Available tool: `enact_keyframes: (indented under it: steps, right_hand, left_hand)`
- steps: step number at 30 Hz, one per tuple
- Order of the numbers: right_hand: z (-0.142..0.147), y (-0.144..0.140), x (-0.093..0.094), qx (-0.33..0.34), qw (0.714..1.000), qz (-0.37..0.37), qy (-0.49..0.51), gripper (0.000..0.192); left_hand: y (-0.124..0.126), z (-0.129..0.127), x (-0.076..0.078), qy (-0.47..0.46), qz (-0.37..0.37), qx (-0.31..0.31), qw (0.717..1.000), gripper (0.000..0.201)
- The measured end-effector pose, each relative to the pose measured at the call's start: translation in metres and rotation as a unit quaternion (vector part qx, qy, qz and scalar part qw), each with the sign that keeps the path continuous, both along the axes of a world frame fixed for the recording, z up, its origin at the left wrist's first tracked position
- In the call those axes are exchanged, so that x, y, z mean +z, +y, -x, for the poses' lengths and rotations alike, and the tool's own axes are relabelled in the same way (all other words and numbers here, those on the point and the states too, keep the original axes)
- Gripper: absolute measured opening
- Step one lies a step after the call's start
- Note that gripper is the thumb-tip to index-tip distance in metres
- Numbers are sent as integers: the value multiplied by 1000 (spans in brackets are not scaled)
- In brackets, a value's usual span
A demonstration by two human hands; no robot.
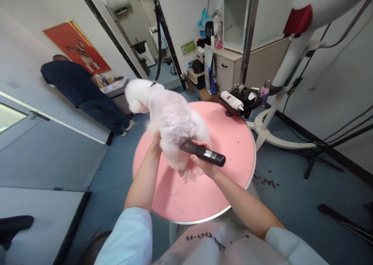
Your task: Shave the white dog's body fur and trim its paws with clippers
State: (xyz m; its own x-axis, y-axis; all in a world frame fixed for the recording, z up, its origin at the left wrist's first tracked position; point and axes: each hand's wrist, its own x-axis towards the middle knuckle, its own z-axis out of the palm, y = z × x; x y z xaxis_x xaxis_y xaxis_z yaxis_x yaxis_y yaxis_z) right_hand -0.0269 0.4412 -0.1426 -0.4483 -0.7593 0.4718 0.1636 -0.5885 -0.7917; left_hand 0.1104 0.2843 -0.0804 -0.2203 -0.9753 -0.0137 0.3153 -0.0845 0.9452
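A fluffy white dog (177,117) stands on a round pink grooming table (233,140), its head toward the far left. A dark strap runs from its neck up to the top of the view. My right hand (204,160) is closed around a black hair clipper (208,155), whose head touches the fur of the dog's hindquarters. Against the dog's left flank lies my left hand (156,140); its fingers are mostly lost in the fur, so their grip does not show. Loose clipped hair (188,175) lies below the dog's hind end.
At the table's far right edge, a black tool tray (249,98) carries a white squeeze bottle (231,100), near a metal post (249,35). A white stand (271,113) rises on the right. Another person (75,82) bends over a counter at the far left.
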Motion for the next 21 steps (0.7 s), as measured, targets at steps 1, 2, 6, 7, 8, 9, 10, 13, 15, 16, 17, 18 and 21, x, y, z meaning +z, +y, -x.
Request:
enact_keyframes:
  steps: [1,2,6,7,8,9,10,13,15,16,17,18,21]
  right_hand:
    - [-1,3,-2,1,1000,3,3,40]
    - [-1,7,-4,-2,1000,9,8,38]
    - [4,18,-1,-23,998,35,38,35]
    - [4,18,-1,-20,998,38,46,36]
    - [3,16,0,-17,998,40,53,36]
    - [3,15,-1,-15,997,39,58,35]
    - [2,13,-2,-15,997,36,60,35]
    - [1,15,-6,-26,997,20,63,35]
    - [1,18,-8,-44,997,14,58,34]
    - [1,19,-9,-48,997,15,53,34]
    - [1,19,-10,-46,998,19,48,34]
    - [1,18,-11,-38,998,24,45,35]
    - [0,13,-15,-7,999,23,42,36]
  left_hand:
    - [1,-1,-2,3,2,2,1000,9]
    - [2,-1,-4,8,3,1,1000,9]
    - [6,2,-6,19,-28,-13,999,8]
    - [7,4,-6,22,-35,-10,999,6]
    - [7,5,-5,25,-39,-4,999,4]
    - [7,7,-4,25,-39,5,999,3]
    - [7,8,-3,24,-34,15,999,2]
    - [7,8,-1,12,-24,34,999,3]
    - [9,6,-3,7,-18,32,999,4]
    - [9,4,-4,7,-14,29,999,6]
    - [9,2,-5,5,-11,27,1000,9]
    - [8,0,-7,2,-8,23,1000,13]
    - [2,-6,-13,-15,-7,8,1000,20]
